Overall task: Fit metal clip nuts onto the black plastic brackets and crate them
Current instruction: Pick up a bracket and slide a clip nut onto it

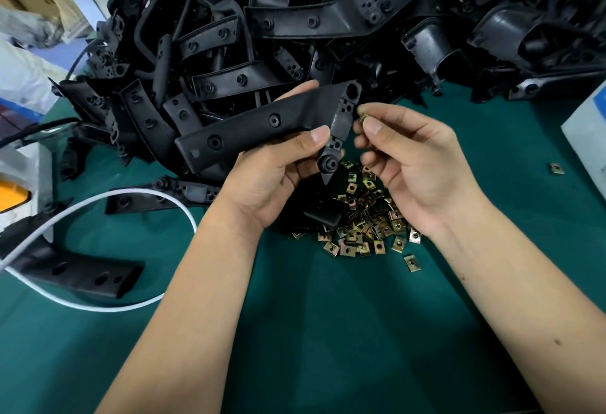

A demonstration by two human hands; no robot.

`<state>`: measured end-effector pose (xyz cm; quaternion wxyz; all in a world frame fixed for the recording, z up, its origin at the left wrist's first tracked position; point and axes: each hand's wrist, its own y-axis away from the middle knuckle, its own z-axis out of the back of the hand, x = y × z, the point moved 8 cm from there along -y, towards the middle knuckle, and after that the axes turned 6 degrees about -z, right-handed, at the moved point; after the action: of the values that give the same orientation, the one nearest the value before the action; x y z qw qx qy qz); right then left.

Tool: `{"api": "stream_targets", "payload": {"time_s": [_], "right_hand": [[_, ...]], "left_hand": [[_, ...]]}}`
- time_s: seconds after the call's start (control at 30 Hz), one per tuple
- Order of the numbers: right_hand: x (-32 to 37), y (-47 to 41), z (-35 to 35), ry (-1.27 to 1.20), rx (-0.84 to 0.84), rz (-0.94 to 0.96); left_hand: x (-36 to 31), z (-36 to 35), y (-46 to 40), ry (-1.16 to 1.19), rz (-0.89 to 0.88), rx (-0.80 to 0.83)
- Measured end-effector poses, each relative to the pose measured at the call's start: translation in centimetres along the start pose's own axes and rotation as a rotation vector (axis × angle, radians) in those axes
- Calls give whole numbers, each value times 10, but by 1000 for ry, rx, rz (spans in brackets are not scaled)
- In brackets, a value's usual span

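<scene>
I'm gripping the black bracket (262, 125) in my left hand (272, 170), right hand (403, 154) fingertips pinching a clip nut (362, 117) beside its end tab; I'm squaring the clip's mouth to the edge first.

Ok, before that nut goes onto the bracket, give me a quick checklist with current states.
1. Bracket gripped by left hand: ok.
2. Nut pinched by right hand: ok.
3. Nut close to the bracket's tab end: ok, just right of it, not yet on.
4. Nut's open side facing the tab: cannot tell, too small.
5. Spare nuts on the mat: ok.
6. Crate for finished parts: cannot tell, none in view.
</scene>
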<state>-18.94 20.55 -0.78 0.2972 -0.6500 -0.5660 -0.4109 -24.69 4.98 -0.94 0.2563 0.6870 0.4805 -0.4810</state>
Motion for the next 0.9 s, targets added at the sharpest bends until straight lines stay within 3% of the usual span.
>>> {"api": "stream_targets", "payload": {"time_s": [0.53,0.9], "right_hand": [[-13,-2,1,-124,-21,-107],[-23,-2,-9,-220,67,-208]], "left_hand": [[1,-4,4,-34,29,-7],[0,-3,7,-84,76,-62]]}}
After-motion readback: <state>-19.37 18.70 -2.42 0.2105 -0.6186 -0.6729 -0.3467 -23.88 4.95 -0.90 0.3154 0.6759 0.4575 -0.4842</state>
